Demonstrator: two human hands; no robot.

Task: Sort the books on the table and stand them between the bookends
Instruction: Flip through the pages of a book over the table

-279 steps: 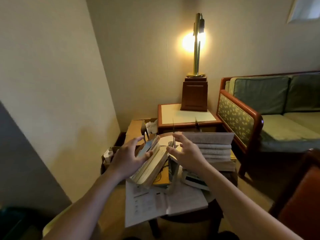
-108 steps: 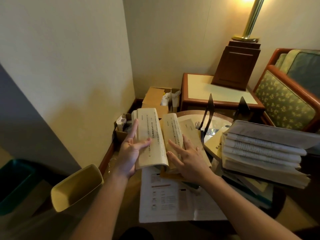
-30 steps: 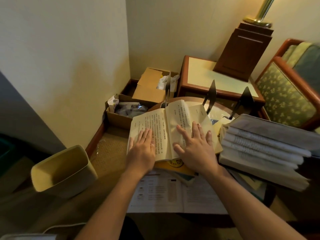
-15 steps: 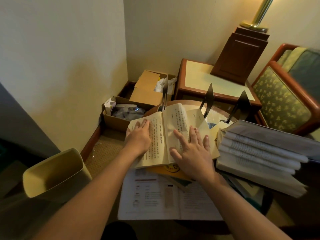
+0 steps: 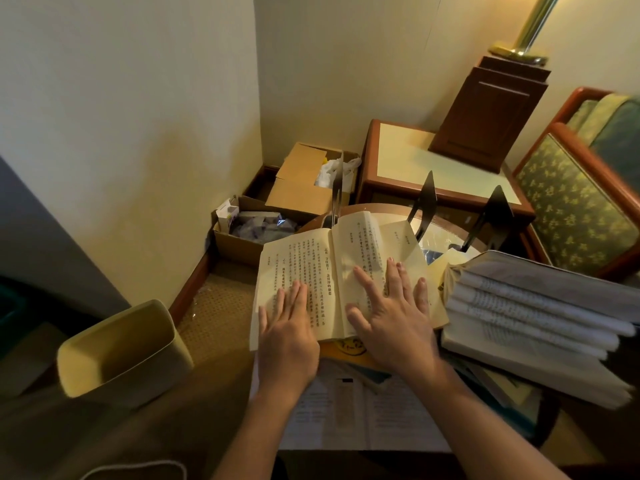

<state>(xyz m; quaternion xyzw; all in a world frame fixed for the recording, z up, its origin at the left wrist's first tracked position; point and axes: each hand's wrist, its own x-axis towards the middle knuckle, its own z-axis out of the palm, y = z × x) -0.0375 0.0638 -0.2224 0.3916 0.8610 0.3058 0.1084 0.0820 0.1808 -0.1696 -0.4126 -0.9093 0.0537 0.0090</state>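
A yellowed paperback [image 5: 332, 268] lies open, pages up, on the round table [image 5: 446, 220]. My left hand [image 5: 287, 327] rests flat on its left page with straight fingers. Spread flat, my right hand [image 5: 391, 320] presses the right page. Behind the book stand black metal bookends [image 5: 424, 202] [image 5: 491, 216], with a thin one [image 5: 336, 199] further left. To the right is a stack of open books [image 5: 533, 317] lying page-edges out. An open white booklet [image 5: 360, 410] lies under my wrists, and a yellow cover [image 5: 346, 351] shows beneath the paperback.
On the floor at left are a cream wastebasket [image 5: 121, 351] and two cardboard boxes [image 5: 249, 237] [image 5: 304, 181]. A wooden side table [image 5: 433, 161] with a lamp base [image 5: 491, 105] stands behind. An upholstered sofa arm [image 5: 575, 202] is at right.
My left hand has slid down the left page toward me, and both hands now lie flat on the open paperback. The view has shifted slightly.
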